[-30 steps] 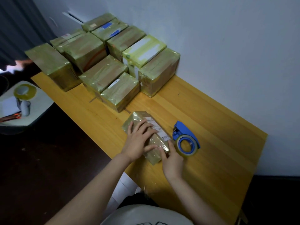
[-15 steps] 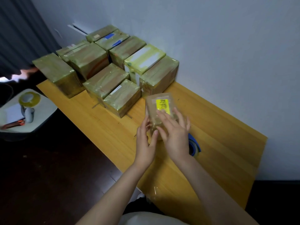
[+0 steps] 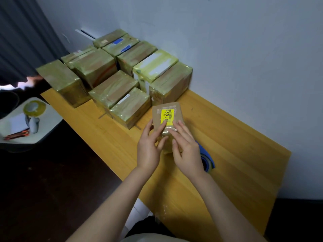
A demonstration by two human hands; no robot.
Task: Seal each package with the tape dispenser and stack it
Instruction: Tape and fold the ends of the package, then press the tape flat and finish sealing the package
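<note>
Obs., package in hand. The small brown cardboard package (image 3: pixel 167 114), yellow label marked 1626 facing up, is off the yellow wooden counter (image 3: pixel 236 151). It is held tilted between both hands, just in front of the block of tape-wrapped cardboard boxes (image 3: pixel 122 102) by the wall.

Change: a second ago it lay flat on the counter under both palms, its white-label side up, beside the blue tape dispenser (image 3: pixel 207 159). It has since been turned over and lifted toward the block. The dispenser stays on the counter, untouched and half hidden behind the right wrist.

Fingers:
- The left hand (image 3: pixel 148 149) grips the package, its fingers (image 3: pixel 151 124) wrapped round the left edge with the index reaching onto the label face.
- The right hand (image 3: pixel 186 152) has its fingers (image 3: pixel 181 126) laid fairly straight and a little apart on the near part of that face, over a glossy patch of clear tape.

Reading: the turn-over suggests the first side is finished. The hands look to be smoothing tape ends down on the second side. The far half of this face appears bare cardboard, so another pass with the dispenser may be needed before the package joins the block. I cannot tell whether the underside is fully sealed.

Also present: a yellowish tape roll (image 3: pixel 34 108) on a white side surface at left.
</note>
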